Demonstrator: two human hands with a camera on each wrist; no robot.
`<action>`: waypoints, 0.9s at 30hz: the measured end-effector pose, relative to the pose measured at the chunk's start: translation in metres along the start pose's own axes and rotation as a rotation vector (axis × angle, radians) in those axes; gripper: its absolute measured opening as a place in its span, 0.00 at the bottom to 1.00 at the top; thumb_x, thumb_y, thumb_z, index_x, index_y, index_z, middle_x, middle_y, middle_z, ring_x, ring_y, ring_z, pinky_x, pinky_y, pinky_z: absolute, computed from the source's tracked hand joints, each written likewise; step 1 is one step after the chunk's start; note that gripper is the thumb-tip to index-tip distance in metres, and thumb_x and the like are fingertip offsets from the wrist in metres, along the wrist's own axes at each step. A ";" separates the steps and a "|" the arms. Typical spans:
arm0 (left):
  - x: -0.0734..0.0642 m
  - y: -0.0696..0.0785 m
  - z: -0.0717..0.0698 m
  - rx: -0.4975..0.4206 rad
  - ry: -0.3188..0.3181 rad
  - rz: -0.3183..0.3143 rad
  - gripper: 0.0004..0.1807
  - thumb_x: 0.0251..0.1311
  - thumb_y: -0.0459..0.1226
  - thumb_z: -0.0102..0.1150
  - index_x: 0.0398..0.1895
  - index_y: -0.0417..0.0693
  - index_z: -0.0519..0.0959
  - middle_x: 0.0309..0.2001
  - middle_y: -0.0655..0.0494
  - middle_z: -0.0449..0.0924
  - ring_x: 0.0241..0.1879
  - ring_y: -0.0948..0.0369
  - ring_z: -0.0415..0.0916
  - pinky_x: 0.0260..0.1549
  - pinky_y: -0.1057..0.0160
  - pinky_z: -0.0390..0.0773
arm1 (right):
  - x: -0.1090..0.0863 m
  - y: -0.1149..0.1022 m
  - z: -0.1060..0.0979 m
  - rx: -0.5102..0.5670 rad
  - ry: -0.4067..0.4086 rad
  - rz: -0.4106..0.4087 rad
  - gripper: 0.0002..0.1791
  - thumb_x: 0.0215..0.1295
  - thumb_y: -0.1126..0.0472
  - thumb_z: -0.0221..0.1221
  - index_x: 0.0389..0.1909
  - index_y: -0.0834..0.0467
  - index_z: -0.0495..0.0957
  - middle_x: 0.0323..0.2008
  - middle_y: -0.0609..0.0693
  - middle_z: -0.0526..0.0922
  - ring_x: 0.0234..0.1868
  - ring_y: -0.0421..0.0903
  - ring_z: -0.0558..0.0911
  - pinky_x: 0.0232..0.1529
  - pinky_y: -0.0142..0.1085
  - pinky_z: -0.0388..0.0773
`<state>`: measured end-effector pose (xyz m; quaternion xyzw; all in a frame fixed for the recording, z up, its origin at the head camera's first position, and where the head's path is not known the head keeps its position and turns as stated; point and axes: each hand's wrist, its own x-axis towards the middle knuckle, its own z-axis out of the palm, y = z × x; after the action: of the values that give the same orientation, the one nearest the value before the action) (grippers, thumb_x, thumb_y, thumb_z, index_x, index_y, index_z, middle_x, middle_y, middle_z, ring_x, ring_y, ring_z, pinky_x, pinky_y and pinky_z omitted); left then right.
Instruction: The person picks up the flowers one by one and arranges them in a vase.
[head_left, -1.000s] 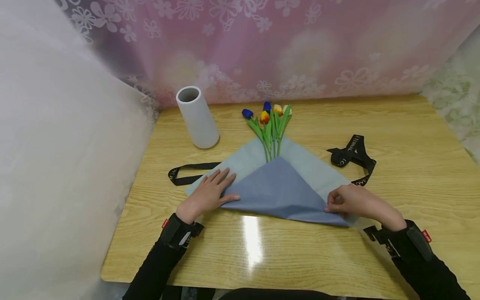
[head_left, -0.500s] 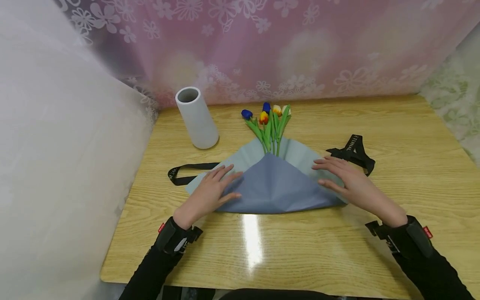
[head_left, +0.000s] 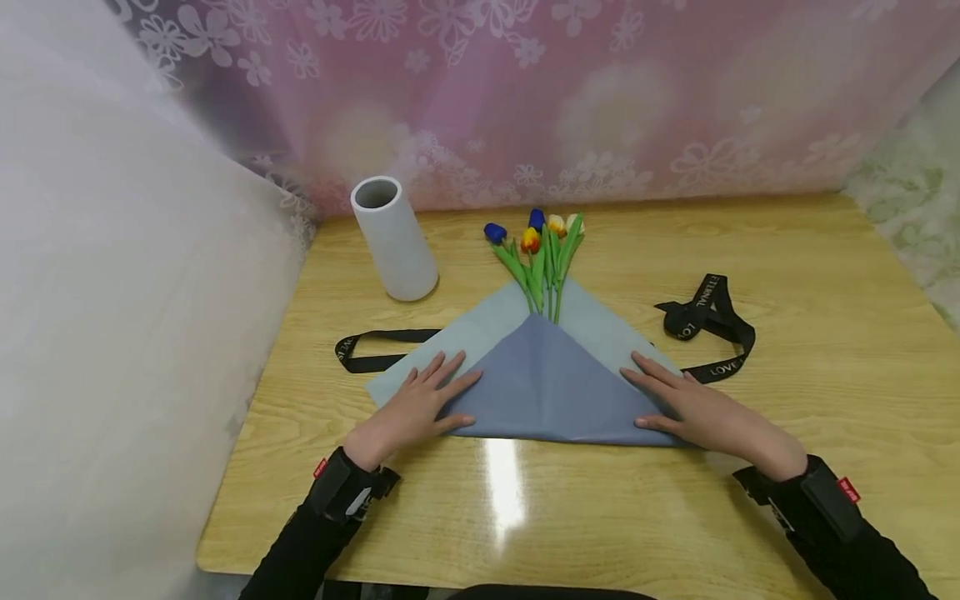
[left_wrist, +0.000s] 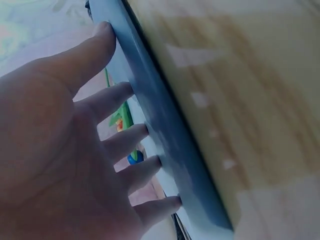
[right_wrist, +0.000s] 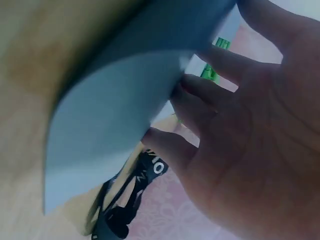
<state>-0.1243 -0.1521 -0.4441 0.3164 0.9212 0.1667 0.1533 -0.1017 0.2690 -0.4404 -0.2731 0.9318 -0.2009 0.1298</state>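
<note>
A sheet of wrapping paper [head_left: 543, 383] lies on the table, its blue-grey front part folded up over a pale green layer. Several tulips [head_left: 543, 250] in blue, orange-yellow and cream stick out above the fold, the lower stems hidden under it. My left hand [head_left: 412, 408] rests with spread fingers on the paper's left side; in the left wrist view its fingertips [left_wrist: 145, 129] touch the sheet near the folded edge. On the right side, my right hand [head_left: 697, 412] presses the paper with fingers extended. The right wrist view shows a pale paper corner [right_wrist: 105, 135] beside those fingers.
A white vase [head_left: 396, 242] stands at the back left. Black lettered ribbon [head_left: 708, 317] lies in loops at the right, and another ribbon loop [head_left: 375, 350] shows at the left, passing under the paper. A pink floral curtain [head_left: 562, 100] hangs behind the wooden table [head_left: 585, 525].
My right hand has let go of the paper's lower right edge, lifted, and come down flat on the right side. The folded part has shifted and flattened. My left hand stays nearly in place.
</note>
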 end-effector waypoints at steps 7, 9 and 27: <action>0.009 0.000 -0.002 0.007 0.004 -0.004 0.37 0.74 0.51 0.53 0.81 0.54 0.55 0.81 0.44 0.43 0.80 0.40 0.37 0.75 0.34 0.43 | 0.007 0.015 -0.003 0.050 -0.005 -0.020 0.38 0.72 0.48 0.61 0.76 0.58 0.62 0.77 0.65 0.54 0.75 0.71 0.56 0.62 0.69 0.66; 0.016 -0.003 -0.005 0.003 0.008 -0.004 0.37 0.74 0.50 0.53 0.81 0.53 0.55 0.81 0.43 0.43 0.79 0.39 0.37 0.74 0.32 0.43 | 0.014 0.020 -0.010 0.068 -0.043 0.001 0.37 0.73 0.47 0.59 0.77 0.58 0.61 0.78 0.65 0.53 0.75 0.71 0.55 0.59 0.66 0.70; 0.079 -0.027 -0.027 -0.032 0.051 -0.063 0.40 0.71 0.51 0.59 0.81 0.51 0.56 0.79 0.41 0.51 0.78 0.39 0.44 0.71 0.29 0.49 | 0.068 0.052 -0.037 0.130 -0.056 0.087 0.34 0.78 0.47 0.53 0.75 0.62 0.63 0.79 0.67 0.48 0.77 0.70 0.47 0.67 0.77 0.36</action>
<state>-0.2085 -0.1281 -0.4448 0.2805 0.9315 0.1844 0.1397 -0.1942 0.2820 -0.4400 -0.2289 0.9238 -0.2473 0.1816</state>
